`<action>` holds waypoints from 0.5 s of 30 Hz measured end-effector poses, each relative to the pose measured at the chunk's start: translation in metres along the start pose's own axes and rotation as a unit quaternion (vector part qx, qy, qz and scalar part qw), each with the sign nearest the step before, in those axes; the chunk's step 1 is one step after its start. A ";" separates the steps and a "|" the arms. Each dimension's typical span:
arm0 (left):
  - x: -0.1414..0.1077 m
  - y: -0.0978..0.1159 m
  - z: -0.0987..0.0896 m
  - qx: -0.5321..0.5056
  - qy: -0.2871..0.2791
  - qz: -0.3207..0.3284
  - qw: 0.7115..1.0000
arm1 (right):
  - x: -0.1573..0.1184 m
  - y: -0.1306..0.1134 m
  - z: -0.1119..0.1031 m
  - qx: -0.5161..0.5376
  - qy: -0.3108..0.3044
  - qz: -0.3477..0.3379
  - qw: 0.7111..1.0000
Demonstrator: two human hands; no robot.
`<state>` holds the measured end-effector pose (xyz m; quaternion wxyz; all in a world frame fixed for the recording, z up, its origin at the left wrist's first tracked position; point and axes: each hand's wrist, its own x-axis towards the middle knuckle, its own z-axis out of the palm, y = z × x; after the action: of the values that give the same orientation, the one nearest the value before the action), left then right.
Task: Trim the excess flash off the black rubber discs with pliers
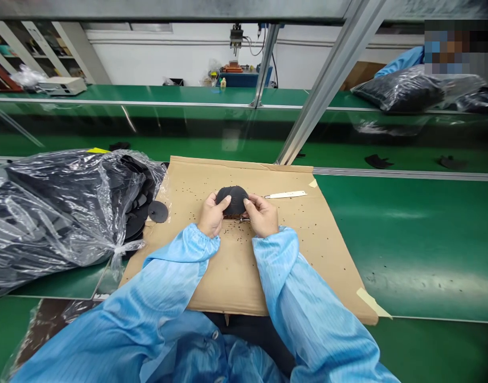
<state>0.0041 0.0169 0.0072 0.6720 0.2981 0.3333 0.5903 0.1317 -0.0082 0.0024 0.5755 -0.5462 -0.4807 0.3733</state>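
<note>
Two overlapping black discs are held above a brown cardboard sheet. My left hand pinches their left side, thumb on top. On the right side, my right hand grips them between thumb and fingers. Just below the discs, a small metal tool shows partly beside my right hand; the rest of it is hidden. Small black crumbs are scattered over the cardboard. A white strip-like blade lies to the right of my hands.
A clear plastic bag full of black discs lies at the left, with a loose disc by its mouth. A metal post slants up behind the cardboard. A person in blue is at the back right, behind filled bags.
</note>
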 end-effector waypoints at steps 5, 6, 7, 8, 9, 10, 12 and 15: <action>0.004 0.000 -0.003 -0.030 -0.008 -0.026 0.999 | 0.002 0.002 -0.003 -0.021 0.022 0.014 0.999; 0.006 0.000 -0.004 -0.040 -0.003 -0.035 0.999 | 0.003 0.002 -0.006 -0.050 0.039 0.000 0.998; 0.008 0.001 -0.005 -0.051 0.007 -0.045 0.998 | 0.004 0.002 -0.010 -0.095 0.055 -0.027 0.994; 0.009 0.002 -0.006 -0.062 0.018 -0.053 0.997 | 0.005 0.003 -0.014 -0.150 0.065 -0.060 0.985; 0.011 0.004 -0.007 -0.072 0.028 -0.059 0.995 | 0.007 0.004 -0.018 -0.212 0.063 -0.092 0.971; 0.012 0.006 -0.007 -0.082 0.035 -0.064 0.994 | 0.008 0.005 -0.023 -0.272 0.044 -0.113 0.955; 0.013 0.011 -0.007 -0.099 0.043 -0.073 0.991 | 0.011 0.007 -0.031 -0.369 -0.032 -0.109 0.922; 0.013 0.017 -0.007 -0.119 0.051 -0.095 0.987 | 0.012 0.009 -0.040 -0.439 -0.147 -0.075 0.883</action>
<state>-0.0109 0.0317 0.0150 0.7379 0.1530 0.3213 0.5735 0.1738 -0.0060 -0.0025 0.2259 -0.6442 -0.7138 0.1563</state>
